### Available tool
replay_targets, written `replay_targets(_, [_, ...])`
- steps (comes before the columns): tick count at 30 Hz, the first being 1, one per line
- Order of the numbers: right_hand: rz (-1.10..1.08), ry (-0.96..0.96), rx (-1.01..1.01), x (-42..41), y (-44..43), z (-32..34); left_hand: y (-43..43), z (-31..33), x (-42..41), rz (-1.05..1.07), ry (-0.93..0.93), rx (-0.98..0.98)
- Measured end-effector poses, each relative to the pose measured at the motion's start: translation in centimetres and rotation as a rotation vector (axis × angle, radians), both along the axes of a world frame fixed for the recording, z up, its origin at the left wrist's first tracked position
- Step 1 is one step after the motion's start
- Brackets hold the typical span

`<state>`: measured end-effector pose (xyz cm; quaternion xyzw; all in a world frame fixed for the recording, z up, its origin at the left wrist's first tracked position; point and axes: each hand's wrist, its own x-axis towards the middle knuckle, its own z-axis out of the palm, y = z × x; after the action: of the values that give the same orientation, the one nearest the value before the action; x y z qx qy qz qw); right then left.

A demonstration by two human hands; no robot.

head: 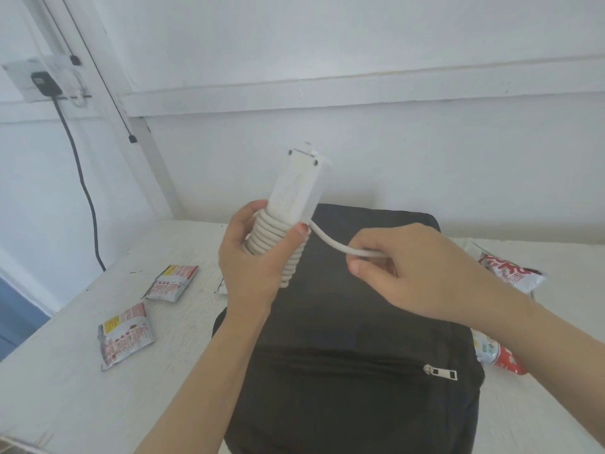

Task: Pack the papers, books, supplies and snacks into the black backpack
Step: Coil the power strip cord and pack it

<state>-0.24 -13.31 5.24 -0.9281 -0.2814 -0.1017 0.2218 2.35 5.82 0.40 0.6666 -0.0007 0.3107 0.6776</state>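
The black backpack (pixel 353 342) lies flat on the white table, its front pocket zipper (pixel 440 372) shut. Above it my left hand (pixel 252 260) grips a white power strip (pixel 296 194) held upright, with its white cord coiled around the lower half. My right hand (pixel 402 267) pinches the free end of that cord (pixel 330 244) just right of the strip. Two snack packets, a nearer packet (pixel 126 335) and a farther packet (pixel 172 281), lie on the table to the left. A red and white packet (pixel 510 271) and another packet (pixel 497 353) lie to the right, partly behind my right arm.
The white table (pixel 65 388) ends at the left with a drop to a blue floor. A wall socket with a black plug (pixel 44 81) and a hanging black cable (pixel 88 198) sits on the wall at the upper left. A small packet edge (pixel 222 286) peeks out behind my left wrist.
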Motion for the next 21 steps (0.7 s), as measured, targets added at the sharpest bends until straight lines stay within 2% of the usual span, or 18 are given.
replay_targets(7, [0.042,-0.167,0.015,0.5,-1.0,0.4,0.5,0.6,0.8,0.116,0.015,0.22])
replay_targets(11, [0.092,-0.122,0.087,1.0,-1.3,0.7,0.7,1.1,1.5,0.11,0.0,0.148])
replay_targets(17, [0.034,-0.234,-0.06,0.5,-1.5,1.2,0.3,1.5,2.1,0.026,0.033,-0.048])
replay_targets(21, [0.117,-0.306,-0.211,0.0,-1.3,1.8,0.0,0.7,2.6,0.005,0.05,-0.041])
